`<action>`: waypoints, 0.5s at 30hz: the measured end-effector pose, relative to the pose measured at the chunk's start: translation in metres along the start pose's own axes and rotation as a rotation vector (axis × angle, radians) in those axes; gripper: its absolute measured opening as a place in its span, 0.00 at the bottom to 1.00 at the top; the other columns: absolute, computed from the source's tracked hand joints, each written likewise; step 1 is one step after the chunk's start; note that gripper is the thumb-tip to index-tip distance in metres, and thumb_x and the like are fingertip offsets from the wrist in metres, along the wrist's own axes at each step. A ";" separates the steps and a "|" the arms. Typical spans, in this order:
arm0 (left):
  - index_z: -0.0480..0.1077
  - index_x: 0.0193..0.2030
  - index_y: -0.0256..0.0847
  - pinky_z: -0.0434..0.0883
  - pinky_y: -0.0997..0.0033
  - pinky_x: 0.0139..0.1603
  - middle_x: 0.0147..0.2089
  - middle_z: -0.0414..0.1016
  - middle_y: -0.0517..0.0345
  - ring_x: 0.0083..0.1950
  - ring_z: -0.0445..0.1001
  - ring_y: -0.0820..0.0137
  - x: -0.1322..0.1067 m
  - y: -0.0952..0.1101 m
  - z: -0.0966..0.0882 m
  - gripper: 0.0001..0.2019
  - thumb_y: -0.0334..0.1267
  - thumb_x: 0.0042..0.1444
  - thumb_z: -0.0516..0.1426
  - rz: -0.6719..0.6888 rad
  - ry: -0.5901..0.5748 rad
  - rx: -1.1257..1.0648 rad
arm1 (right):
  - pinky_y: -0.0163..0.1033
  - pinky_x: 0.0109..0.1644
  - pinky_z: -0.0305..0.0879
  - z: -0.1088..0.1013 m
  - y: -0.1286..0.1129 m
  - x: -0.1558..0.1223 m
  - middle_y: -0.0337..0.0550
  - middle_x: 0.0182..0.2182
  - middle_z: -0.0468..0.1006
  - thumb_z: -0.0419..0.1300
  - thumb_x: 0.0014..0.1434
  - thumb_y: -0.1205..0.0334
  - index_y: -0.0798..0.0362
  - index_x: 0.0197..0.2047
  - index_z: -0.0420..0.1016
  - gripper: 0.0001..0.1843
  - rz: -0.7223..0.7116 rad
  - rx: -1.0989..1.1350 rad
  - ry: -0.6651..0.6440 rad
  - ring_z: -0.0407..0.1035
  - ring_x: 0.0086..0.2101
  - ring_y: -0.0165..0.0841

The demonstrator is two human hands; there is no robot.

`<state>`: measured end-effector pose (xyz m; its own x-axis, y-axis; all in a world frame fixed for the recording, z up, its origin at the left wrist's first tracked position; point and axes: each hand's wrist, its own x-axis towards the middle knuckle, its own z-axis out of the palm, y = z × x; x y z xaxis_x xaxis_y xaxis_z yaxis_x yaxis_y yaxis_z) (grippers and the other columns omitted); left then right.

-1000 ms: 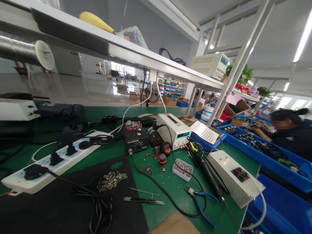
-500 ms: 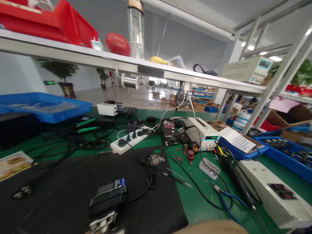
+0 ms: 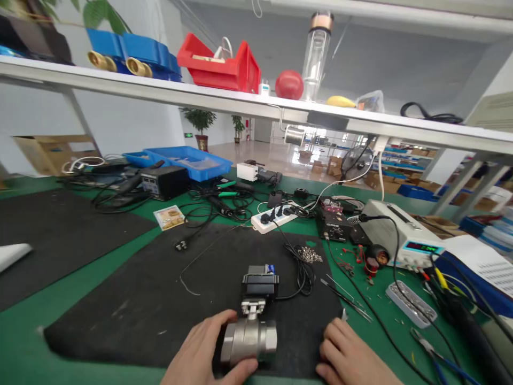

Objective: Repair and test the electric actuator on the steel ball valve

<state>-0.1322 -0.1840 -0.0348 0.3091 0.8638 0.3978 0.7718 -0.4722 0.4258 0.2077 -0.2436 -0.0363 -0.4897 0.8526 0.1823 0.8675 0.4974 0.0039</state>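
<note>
A motorized ball valve stands on the black mat: its steel body (image 3: 249, 340) is at the bottom and a black actuator box (image 3: 260, 284) sits on top. My left hand (image 3: 208, 347) is closed round the left side of the steel body, thumb along its lower front. To the right of the valve, my right hand (image 3: 348, 350) rests on the mat's edge with its fingers curled. A small shiny metal tip (image 3: 343, 314) shows above its fingers; the rest of that piece is hidden. A black cable (image 3: 292, 294) runs from the actuator to a coil.
Beyond the coil lies a pile of small metal nuts (image 3: 310, 254). Tweezers (image 3: 347, 300), a white tray of small parts (image 3: 411, 303) and blue-handled pliers (image 3: 433, 350) lie right. A power strip (image 3: 274, 216) and power supply (image 3: 401, 235) stand behind. A shelf (image 3: 240, 101) crosses above.
The view has swung left, so the scene sits further right. Both my hands now show clearly, the left one on the valve. The valve's steel body has come into view.
</note>
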 end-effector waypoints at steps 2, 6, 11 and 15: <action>0.69 0.61 0.51 0.80 0.61 0.55 0.57 0.79 0.58 0.56 0.80 0.58 -0.002 -0.001 -0.004 0.28 0.47 0.53 0.68 -0.058 -0.060 -0.059 | 0.46 0.44 0.73 0.003 0.002 -0.001 0.40 0.37 0.78 0.71 0.57 0.68 0.49 0.36 0.73 0.10 -0.002 0.008 0.018 0.72 0.37 0.41; 0.73 0.56 0.49 0.79 0.61 0.55 0.54 0.79 0.59 0.54 0.80 0.58 0.005 0.015 -0.013 0.30 0.36 0.45 0.71 -0.177 -0.134 -0.153 | 0.42 0.45 0.76 -0.005 0.004 0.001 0.41 0.40 0.79 0.72 0.56 0.64 0.48 0.40 0.76 0.12 0.037 0.136 0.066 0.75 0.39 0.40; 0.73 0.50 0.44 0.79 0.55 0.51 0.48 0.77 0.54 0.49 0.78 0.56 0.018 0.049 -0.021 0.27 0.34 0.42 0.72 -0.083 -0.069 -0.141 | 0.47 0.58 0.73 -0.021 -0.003 0.013 0.48 0.53 0.79 0.64 0.64 0.52 0.45 0.53 0.75 0.16 0.292 0.493 0.174 0.74 0.53 0.44; 0.73 0.49 0.39 0.80 0.52 0.46 0.45 0.75 0.50 0.47 0.75 0.53 0.020 0.076 -0.013 0.28 0.32 0.39 0.74 0.078 0.033 -0.095 | 0.53 0.63 0.68 -0.024 -0.016 0.045 0.53 0.58 0.75 0.61 0.65 0.41 0.47 0.62 0.67 0.29 0.580 1.074 0.186 0.72 0.57 0.45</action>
<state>-0.0743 -0.2049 0.0157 0.3464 0.8187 0.4581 0.6896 -0.5532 0.4673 0.1739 -0.2174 -0.0042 0.0394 0.9989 0.0254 0.3972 0.0077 -0.9177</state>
